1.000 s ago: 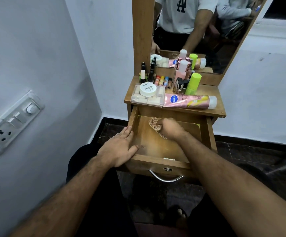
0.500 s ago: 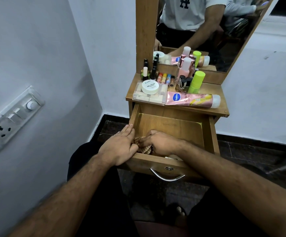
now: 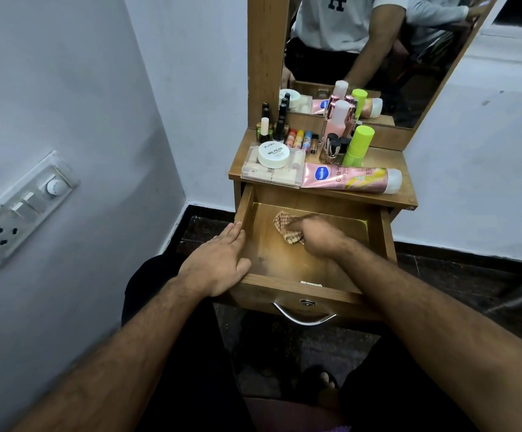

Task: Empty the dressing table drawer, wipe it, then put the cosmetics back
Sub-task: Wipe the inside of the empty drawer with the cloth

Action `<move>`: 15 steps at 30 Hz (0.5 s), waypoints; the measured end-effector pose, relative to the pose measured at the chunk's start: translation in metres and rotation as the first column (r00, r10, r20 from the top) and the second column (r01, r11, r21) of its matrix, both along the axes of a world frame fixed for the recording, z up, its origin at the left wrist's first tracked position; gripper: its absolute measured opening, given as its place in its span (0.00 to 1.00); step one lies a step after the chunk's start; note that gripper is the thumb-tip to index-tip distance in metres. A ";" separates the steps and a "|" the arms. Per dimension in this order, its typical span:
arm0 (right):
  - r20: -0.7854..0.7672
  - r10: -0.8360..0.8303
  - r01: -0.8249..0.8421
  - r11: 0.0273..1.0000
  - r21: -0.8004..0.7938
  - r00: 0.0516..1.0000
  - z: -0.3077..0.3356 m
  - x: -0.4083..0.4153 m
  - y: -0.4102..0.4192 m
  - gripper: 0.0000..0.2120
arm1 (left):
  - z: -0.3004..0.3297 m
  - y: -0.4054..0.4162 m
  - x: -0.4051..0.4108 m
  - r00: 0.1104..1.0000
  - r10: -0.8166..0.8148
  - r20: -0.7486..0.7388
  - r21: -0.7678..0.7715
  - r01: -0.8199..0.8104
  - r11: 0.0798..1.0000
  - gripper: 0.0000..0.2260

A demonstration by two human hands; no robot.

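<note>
The wooden drawer [image 3: 284, 283] of the dressing table stands pulled out, its floor bare apart from a checked cloth [image 3: 283, 224]. My right hand [image 3: 319, 236] grips that cloth against the middle of the drawer floor. My left hand [image 3: 219, 260] rests flat with straight fingers on the drawer's left rim. On the table top stand the cosmetics: a pink Vaseline tube [image 3: 351, 179] lying down, a clear box [image 3: 272, 173] with a white nail polish remover jar [image 3: 273, 154] on it, small nail polish bottles [image 3: 273, 127], lip balms [image 3: 300, 139] and a lime green bottle [image 3: 359, 141].
A mirror [image 3: 362, 42] rises behind the table top and reflects a person. A wall with a switch and socket panel [image 3: 22, 210] is close on the left. The drawer's metal handle [image 3: 304, 316] faces me, above a dark tiled floor [image 3: 456, 282].
My right hand has swept the cloth from the drawer's near left corner back toward the middle. My left hand has stayed on the left rim.
</note>
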State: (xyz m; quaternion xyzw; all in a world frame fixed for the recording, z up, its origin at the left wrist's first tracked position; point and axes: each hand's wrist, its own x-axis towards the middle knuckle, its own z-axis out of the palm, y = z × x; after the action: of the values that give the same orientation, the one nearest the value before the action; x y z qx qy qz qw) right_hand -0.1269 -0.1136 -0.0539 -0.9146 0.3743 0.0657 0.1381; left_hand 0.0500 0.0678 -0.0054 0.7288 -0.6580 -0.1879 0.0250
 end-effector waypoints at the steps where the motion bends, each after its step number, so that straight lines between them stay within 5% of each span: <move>1: -0.016 0.024 -0.024 0.999 0.025 1.000 0.002 0.001 0.006 0.28 | 0.001 0.000 -0.001 1.000 0.005 -0.001 0.005 -0.005 1.000 0.29; 11: 0.001 0.236 -0.232 0.954 0.192 0.972 0.012 0.025 0.051 0.19 | 0.007 0.002 -0.004 1.000 0.024 -0.009 0.021 -0.024 1.000 0.28; 15: -0.051 0.194 -0.195 0.981 -0.024 0.980 0.007 0.036 0.038 0.20 | 0.005 0.001 -0.003 0.999 0.026 -0.037 0.011 -0.025 1.000 0.27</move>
State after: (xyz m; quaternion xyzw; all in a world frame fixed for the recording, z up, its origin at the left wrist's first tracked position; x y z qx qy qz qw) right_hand -0.0905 -0.0758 -0.0465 -0.9469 0.2873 0.0954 0.1088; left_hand 0.0474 0.0686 -0.0005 0.7337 -0.6470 -0.2043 0.0357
